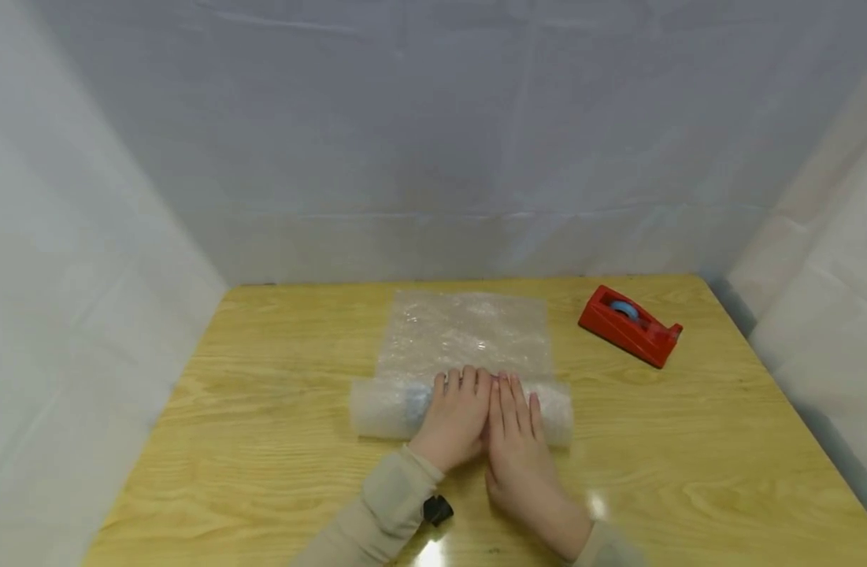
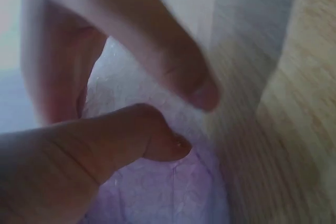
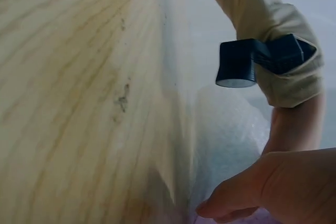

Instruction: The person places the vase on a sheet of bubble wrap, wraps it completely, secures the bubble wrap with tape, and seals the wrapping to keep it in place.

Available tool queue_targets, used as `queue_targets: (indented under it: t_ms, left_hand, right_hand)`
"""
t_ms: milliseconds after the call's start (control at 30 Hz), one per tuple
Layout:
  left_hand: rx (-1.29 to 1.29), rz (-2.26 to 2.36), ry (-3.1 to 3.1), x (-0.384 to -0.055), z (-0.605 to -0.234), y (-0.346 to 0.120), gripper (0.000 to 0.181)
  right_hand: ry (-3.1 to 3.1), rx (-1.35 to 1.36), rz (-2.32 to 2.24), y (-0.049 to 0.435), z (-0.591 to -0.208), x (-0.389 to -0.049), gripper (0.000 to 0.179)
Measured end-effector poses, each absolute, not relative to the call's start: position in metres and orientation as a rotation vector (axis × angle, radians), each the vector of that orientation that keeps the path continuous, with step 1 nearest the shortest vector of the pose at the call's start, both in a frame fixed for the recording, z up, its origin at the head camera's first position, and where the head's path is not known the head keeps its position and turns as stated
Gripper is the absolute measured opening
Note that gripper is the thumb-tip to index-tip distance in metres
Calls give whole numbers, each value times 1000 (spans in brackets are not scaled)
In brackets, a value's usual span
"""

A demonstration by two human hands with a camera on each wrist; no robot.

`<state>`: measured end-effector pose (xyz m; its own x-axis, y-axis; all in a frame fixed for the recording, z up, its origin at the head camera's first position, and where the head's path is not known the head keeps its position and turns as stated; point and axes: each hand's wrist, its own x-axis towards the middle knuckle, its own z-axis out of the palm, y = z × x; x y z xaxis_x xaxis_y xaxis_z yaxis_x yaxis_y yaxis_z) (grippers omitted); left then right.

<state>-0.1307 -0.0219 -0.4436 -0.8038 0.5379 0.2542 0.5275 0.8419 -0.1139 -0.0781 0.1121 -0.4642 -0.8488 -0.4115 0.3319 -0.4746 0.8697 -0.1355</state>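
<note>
A roll of clear bubble wrap [image 1: 379,411] lies crosswise on the table, with something pale blue and purplish showing faintly inside. Its flat unrolled part [image 1: 468,327] spreads away behind it. My left hand [image 1: 456,417] grips the middle of the roll, fingers over the top. Right beside it, my right hand [image 1: 516,453] holds the roll with its fingers laid over it, the two hands touching or nearly so. In the left wrist view, the left thumb [image 2: 126,135] presses the near side of the wrap, close to the right thumb [image 2: 178,72]. The wrapped content's kind is hidden.
A red tape dispenser [image 1: 628,327] with a blue-cored roll sits at the back right of the wooden table [image 1: 263,378]. Pale sheeting [image 1: 433,157] hangs behind and at both sides. A black camera [image 3: 236,64] is strapped to the left sleeve.
</note>
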Motion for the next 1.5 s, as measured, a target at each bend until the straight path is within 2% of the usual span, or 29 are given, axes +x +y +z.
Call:
queue_targets:
  t_ms: [233,467,567,667,800,1067,1233,1333,1400,1500]
  left_hand:
    - [-904,48,-2797,-132,-434,-18,72]
    - [-979,39,-2935,-139,-424,-15,72]
    - [-1002,-26,-3004,-142,-423,-14,76]
    - [-1004,-55,-3054,-144,-421,-14,90]
    - [-974,-39,-3036,-144,-419,-13,98]
    - [-977,-47,-3006,-147,-421,-15,81]
    - [-956,70,-2985,-143,-420,-14,94]
    - [-895,238,-2941,-135,-419,-12,104]
    - [-849,342,-2867,-129,-419,-10,98]
    - [-813,413,-2736,-121,-422,-8,78]
  right_hand:
    - [-2729,586,296,114,-471,-78,100]
    - [-2759,509,308,113,-469,-85,82]
    - [-2781,481,297,113,-469,-87,80]
    - [-2780,467,287,113,-471,-90,80]
    - [-2733,463,238,115,-473,-96,75]
    - [-2739,490,241,118,-472,-104,100]
    - [-2765,473,287,118,-470,-106,99]
    - [-2752,482,328,119,-469,-108,92]
    - [-2755,489,345,119,-469,-110,87]
    - [-2778,494,352,121,-466,-111,85]
